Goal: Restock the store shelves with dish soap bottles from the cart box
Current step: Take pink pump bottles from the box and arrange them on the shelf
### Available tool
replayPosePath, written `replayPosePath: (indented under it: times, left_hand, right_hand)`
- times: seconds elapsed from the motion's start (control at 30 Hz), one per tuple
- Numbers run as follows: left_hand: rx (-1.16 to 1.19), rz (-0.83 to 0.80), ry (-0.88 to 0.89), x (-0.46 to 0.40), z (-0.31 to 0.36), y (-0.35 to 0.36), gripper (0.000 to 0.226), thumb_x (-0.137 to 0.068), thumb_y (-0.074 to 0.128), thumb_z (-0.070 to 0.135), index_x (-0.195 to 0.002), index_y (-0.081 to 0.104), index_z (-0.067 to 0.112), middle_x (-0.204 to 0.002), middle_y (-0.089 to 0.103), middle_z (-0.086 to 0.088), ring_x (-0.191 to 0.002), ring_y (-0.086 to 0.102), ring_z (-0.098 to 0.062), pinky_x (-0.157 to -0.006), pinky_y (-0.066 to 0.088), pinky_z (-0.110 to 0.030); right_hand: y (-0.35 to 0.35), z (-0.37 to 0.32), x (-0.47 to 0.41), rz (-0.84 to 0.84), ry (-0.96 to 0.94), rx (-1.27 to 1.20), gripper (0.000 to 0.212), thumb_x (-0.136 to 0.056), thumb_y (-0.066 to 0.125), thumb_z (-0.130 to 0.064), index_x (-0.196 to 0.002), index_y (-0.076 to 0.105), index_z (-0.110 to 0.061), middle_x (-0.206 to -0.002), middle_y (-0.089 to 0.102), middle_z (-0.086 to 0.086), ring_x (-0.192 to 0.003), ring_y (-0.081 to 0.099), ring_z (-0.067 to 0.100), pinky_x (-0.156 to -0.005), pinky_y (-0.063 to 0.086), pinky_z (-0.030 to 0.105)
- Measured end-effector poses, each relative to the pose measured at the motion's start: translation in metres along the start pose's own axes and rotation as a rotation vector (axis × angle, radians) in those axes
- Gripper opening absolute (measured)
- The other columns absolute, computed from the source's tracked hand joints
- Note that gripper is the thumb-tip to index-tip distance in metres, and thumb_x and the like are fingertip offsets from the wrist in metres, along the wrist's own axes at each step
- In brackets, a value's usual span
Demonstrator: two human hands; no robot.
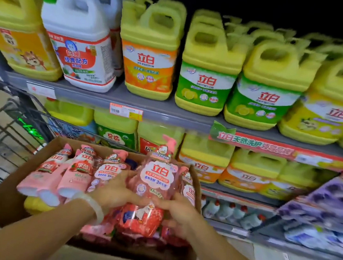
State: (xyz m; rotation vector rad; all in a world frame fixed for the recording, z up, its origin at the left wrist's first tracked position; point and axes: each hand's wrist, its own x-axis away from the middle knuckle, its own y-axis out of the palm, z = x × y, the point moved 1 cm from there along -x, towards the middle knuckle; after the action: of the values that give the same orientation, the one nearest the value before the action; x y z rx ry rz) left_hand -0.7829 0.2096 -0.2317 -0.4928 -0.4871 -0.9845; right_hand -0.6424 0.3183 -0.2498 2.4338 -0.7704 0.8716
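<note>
hands [147, 204] grip pink bottle [150, 191] (yellow jugs [207, 69] above).

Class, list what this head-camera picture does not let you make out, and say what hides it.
- Price tag on the shelf edge: print blurred.
- Cardboard box bottom: covered by pink dish soap bottles.
- Lower part of the held bottle pack: behind the left hand and right hand.
- Purple packs: motion-blurred, cut by the right edge.

pink dish soap bottles [156, 183] (upright), in cardboard box [6, 185]
</note>
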Motion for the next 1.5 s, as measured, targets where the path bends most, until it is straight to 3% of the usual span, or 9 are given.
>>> replayPosePath:
  times: [0.07, 0.23, 0.37, 0.5, 0.6, 0.8, 1.0, 1.17, 1.5]
  left_hand:
    - [-0.036, -0.043, 0.053, 0.015, 0.013, 0.018, 0.092, -0.038, 0.094, 0.01, -0.121, 0.054, 0.011, -0.106, 0.072, -0.003, -0.099, 0.069, -0.02, -0.091, 0.053, -0.041]
    - [-0.058, 0.026, 0.275, 0.073, 0.07, 0.098, 0.058, -0.051, 0.085, -0.01, -0.103, 0.064, 0.003, -0.085, 0.075, -0.002, -0.071, 0.07, -0.009, -0.062, 0.056, -0.019]
    - [-0.113, 0.03, 0.439, 0.117, 0.114, 0.184, 0.085, -0.026, 0.092, 0.019, -0.105, 0.064, 0.01, -0.093, 0.075, -0.004, -0.087, 0.071, -0.021, -0.082, 0.057, -0.037]
    - [-0.122, -0.005, 0.601, 0.153, 0.158, 0.28, 0.073, -0.029, 0.092, 0.015, -0.097, 0.064, 0.019, -0.093, 0.074, 0.0, -0.089, 0.07, -0.021, -0.08, 0.057, -0.033]
    - [-0.138, -0.083, 0.708, 0.173, 0.195, 0.345, 0.081, -0.018, 0.091, 0.029, -0.094, 0.064, 0.024, -0.088, 0.076, 0.005, -0.087, 0.071, -0.017, -0.08, 0.057, -0.036]
    - [-0.169, -0.269, 0.936, 0.209, 0.281, 0.467, 0.054, -0.049, 0.089, -0.004, -0.086, 0.06, 0.023, -0.082, 0.071, 0.009, -0.068, 0.066, -0.001, -0.054, 0.05, -0.008]
    - [-0.224, -0.388, 1.106, 0.211, 0.362, 0.58, 0.061, -0.043, 0.093, 0.006, -0.096, 0.067, 0.017, -0.09, 0.075, 0.002, -0.081, 0.071, -0.012, -0.078, 0.059, -0.032]
    - [-0.237, -0.418, 1.223, 0.194, 0.442, 0.663, 0.052, -0.046, 0.092, 0.008, -0.092, 0.07, 0.017, -0.086, 0.075, 0.003, -0.078, 0.071, -0.01, -0.077, 0.059, -0.031]
    - [-0.141, -0.45, 1.379, 0.173, 0.638, 0.787, 0.042, -0.053, 0.088, 0.0, -0.086, 0.066, 0.015, -0.08, 0.072, 0.004, -0.063, 0.068, -0.002, -0.055, 0.056, -0.014]
  right_hand:
    - [-0.015, -0.007, 0.023, -0.007, -0.123, 0.002, 0.052, -0.071, 0.077, -0.001, -0.118, 0.057, -0.013, -0.108, 0.071, 0.008, -0.084, 0.069, 0.02, -0.05, 0.052, 0.022]
    - [-0.081, -0.028, 0.103, 0.062, -0.413, 0.087, 0.058, -0.06, 0.083, -0.001, -0.112, 0.06, -0.009, -0.105, 0.071, 0.006, -0.094, 0.067, 0.022, -0.09, 0.054, 0.042]
    - [-0.157, -0.043, 0.187, 0.128, -0.574, 0.119, 0.044, -0.067, 0.078, 0.005, -0.101, 0.06, -0.016, -0.101, 0.069, 0.003, -0.085, 0.067, 0.017, -0.076, 0.057, 0.032]
    - [-0.234, -0.053, 0.274, 0.242, -0.708, 0.162, 0.054, -0.07, 0.075, 0.007, -0.117, 0.058, -0.012, -0.104, 0.07, 0.004, -0.085, 0.068, 0.015, -0.07, 0.057, 0.026]
    - [-0.288, -0.059, 0.337, 0.334, -0.788, 0.175, 0.043, -0.072, 0.073, 0.007, -0.103, 0.059, -0.02, -0.095, 0.07, -0.002, -0.078, 0.068, 0.006, -0.062, 0.054, 0.018]
    - [-0.386, -0.083, 0.44, 0.501, -0.917, 0.163, 0.04, -0.075, 0.072, 0.003, -0.105, 0.061, -0.02, -0.103, 0.071, 0.005, -0.091, 0.068, 0.019, -0.08, 0.057, 0.032]
    - [-0.486, -0.117, 0.506, 0.661, -0.979, 0.182, 0.039, -0.079, 0.067, 0.004, -0.113, 0.058, -0.014, -0.098, 0.071, 0.003, -0.081, 0.068, 0.014, -0.069, 0.058, 0.025]
    - [-0.576, -0.172, 0.534, 0.779, -1.048, 0.242, 0.036, -0.079, 0.069, -0.001, -0.11, 0.061, -0.017, -0.106, 0.071, 0.005, -0.091, 0.067, 0.02, -0.086, 0.052, 0.04]
    - [-0.736, -0.343, 0.585, 0.819, -1.209, 0.362, 0.027, -0.084, 0.063, 0.001, -0.106, 0.058, -0.016, -0.1, 0.067, 0.002, -0.081, 0.066, 0.014, -0.071, 0.056, 0.025]
